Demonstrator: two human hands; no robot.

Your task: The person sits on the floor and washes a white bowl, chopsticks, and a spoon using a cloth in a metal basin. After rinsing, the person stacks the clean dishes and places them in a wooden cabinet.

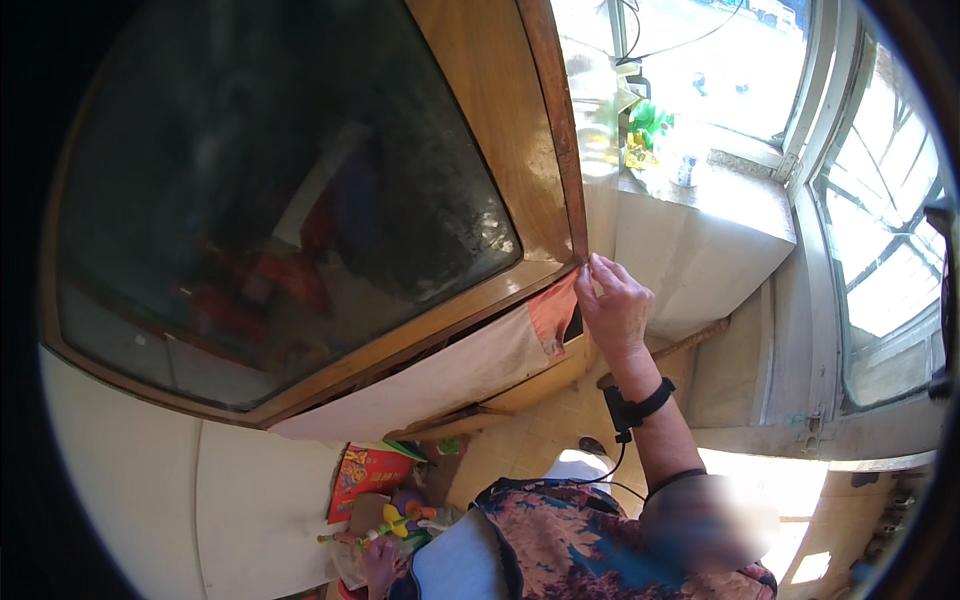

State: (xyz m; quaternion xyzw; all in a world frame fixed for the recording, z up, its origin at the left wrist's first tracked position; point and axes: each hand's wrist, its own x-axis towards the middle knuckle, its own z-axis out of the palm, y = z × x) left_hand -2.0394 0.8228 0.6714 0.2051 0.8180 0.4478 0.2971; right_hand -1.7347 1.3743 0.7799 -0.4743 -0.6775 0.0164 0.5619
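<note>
My right hand (616,300) is raised to the lower right corner of a wood-framed dark glass panel (300,210). Thumb and forefinger are pinched together there, at the upper end of the coral-red part (553,311) of a cloth strip. The pale pink length of this cloth strip (427,390) runs along beneath the wooden frame (420,330), with a dark gap between them. A black strap with a small box (634,409) and a cable is on my right wrist. My left hand (381,561) is low beside some toys, partly visible; its grip is unclear.
Colourful plastic toys (397,519) and a red printed box (371,476) lie low on the left, beside a white panel (262,510). A ledge (720,202) by the window holds a can (686,171) and green packaging (649,124). A wooden stick (690,341) leans below it.
</note>
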